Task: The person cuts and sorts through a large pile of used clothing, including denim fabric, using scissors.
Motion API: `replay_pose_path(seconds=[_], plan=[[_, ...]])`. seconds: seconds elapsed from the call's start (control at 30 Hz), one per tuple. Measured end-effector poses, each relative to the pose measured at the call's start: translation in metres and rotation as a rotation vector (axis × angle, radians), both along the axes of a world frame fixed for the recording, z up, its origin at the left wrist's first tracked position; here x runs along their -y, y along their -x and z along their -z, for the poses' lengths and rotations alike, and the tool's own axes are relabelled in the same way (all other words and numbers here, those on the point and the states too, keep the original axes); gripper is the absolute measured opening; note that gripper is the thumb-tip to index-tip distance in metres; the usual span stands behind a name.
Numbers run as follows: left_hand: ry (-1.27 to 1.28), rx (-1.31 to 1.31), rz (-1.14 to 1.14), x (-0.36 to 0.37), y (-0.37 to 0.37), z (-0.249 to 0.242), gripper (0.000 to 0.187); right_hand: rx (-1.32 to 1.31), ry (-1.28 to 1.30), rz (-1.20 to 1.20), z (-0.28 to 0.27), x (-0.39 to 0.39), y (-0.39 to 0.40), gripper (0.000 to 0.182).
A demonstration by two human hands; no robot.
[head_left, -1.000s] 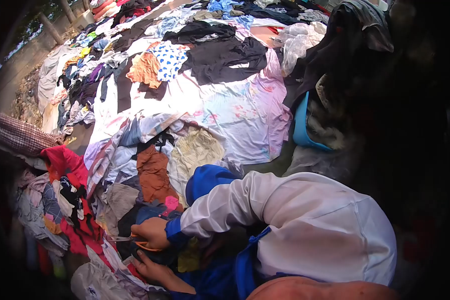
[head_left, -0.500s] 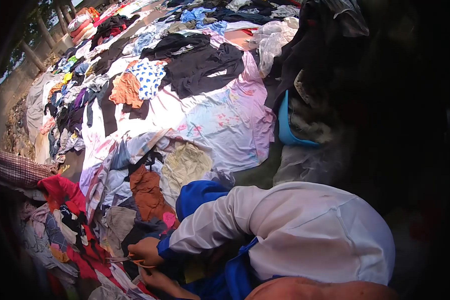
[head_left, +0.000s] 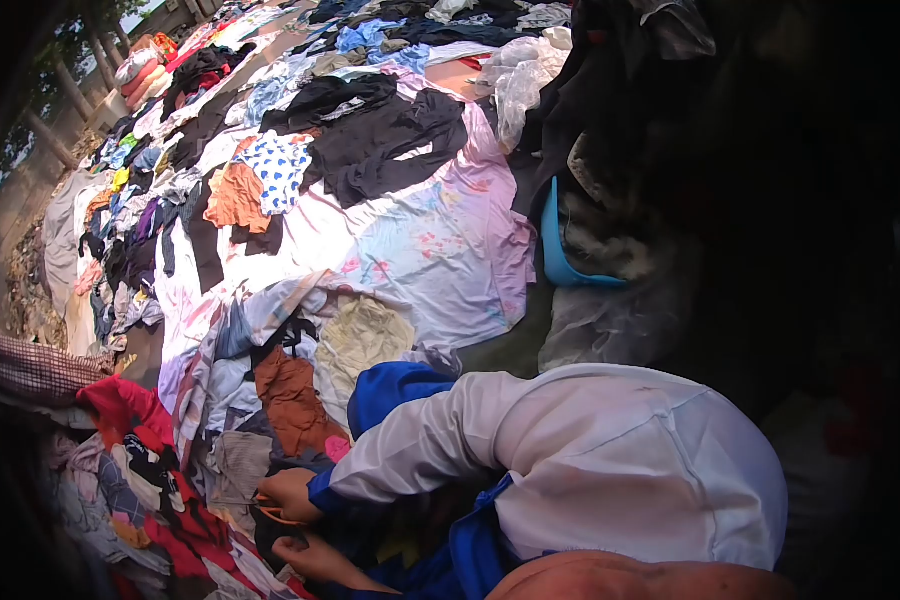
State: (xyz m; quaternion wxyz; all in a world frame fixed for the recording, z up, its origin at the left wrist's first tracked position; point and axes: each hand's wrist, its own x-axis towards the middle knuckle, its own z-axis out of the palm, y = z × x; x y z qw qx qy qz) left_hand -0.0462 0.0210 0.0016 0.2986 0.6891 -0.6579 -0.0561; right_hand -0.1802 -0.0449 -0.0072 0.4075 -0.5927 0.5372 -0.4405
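Observation:
My right hand [head_left: 292, 495], in a white sleeve with a blue cuff, is closed around scissors with orange handles [head_left: 282, 516]. Their blades are lost against the dark cloth. Just below it, my left hand [head_left: 315, 556] has curled fingers at the edge of a dark piece of cloth [head_left: 267, 530] and seems to grip it; the fingertips are partly hidden. Close by lie a grey-brown ribbed garment [head_left: 242, 462], a rust-brown cloth [head_left: 292, 400] and a pink scrap [head_left: 338, 448].
A heap of red cloth [head_left: 135, 410] and mixed garments lies at lower left. Beyond spread a tie-dye sheet [head_left: 420, 245], black clothes [head_left: 390, 140] and a blue-spotted cloth [head_left: 278, 170]. A light-blue curved rim [head_left: 553, 240] and clear plastic [head_left: 610, 325] are at right.
The scissors' blades, visible pointing left before, no longer show. My right hand has shifted slightly up, and the lower hand slightly left. The whole view has shifted a little.

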Motion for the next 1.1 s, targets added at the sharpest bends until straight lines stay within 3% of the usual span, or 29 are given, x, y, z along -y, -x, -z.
replay_pose_path(seconds=[0.03,0.13,0.23,0.33,0.37,0.43,0.47,0.53,0.63,0.67,0.77,0.97,1.1], plan=[[0.079,-0.028,0.088,-0.001,0.001,0.006,0.026,-0.001,0.002,0.012,0.0,0.002,0.0,0.024],[-0.04,-0.575,0.266,0.005,-0.017,0.037,0.02,0.005,-0.021,0.028,-0.003,0.005,0.004,0.023],[-0.253,-0.682,0.31,0.004,-0.037,0.036,0.013,0.034,-0.079,0.003,-0.008,0.007,0.005,0.022],[-0.335,-0.238,0.291,0.005,-0.051,0.024,0.011,0.059,-0.101,-0.037,0.0,0.007,-0.001,0.024],[-0.15,-0.053,0.252,0.011,-0.069,0.053,0.016,0.037,-0.102,-0.074,0.0,0.0,-0.004,0.025],[-0.128,-0.052,0.206,0.006,-0.061,0.051,0.019,0.056,-0.052,-0.129,0.01,-0.009,-0.021,0.025],[-0.244,-0.257,0.162,0.005,-0.056,0.045,0.018,-0.074,-0.071,-0.191,-0.015,-0.017,-0.008,0.025],[-0.413,-0.786,0.102,0.007,-0.052,0.039,0.028,-0.095,0.025,-0.197,-0.007,-0.019,-0.014,0.028],[-0.432,-1.33,-0.001,0.004,-0.039,0.014,0.035,-0.091,0.081,-0.205,-0.005,-0.026,-0.017,0.03],[-0.446,-1.36,0.021,0.002,-0.03,0.001,0.038,-0.09,0.083,-0.214,-0.006,-0.028,-0.017,0.03],[-0.571,-1.29,0.169,0.006,-0.056,0.028,0.037,-0.146,0.071,-0.27,-0.009,-0.036,-0.02,0.031],[-0.583,-1.569,0.034,0.01,-0.067,0.06,0.036,-0.23,0.237,-0.351,0.012,-0.046,-0.031,0.029],[-0.564,-1.535,0.142,0.008,-0.065,0.063,0.033,-0.249,0.248,-0.303,0.007,-0.047,-0.026,0.027]])
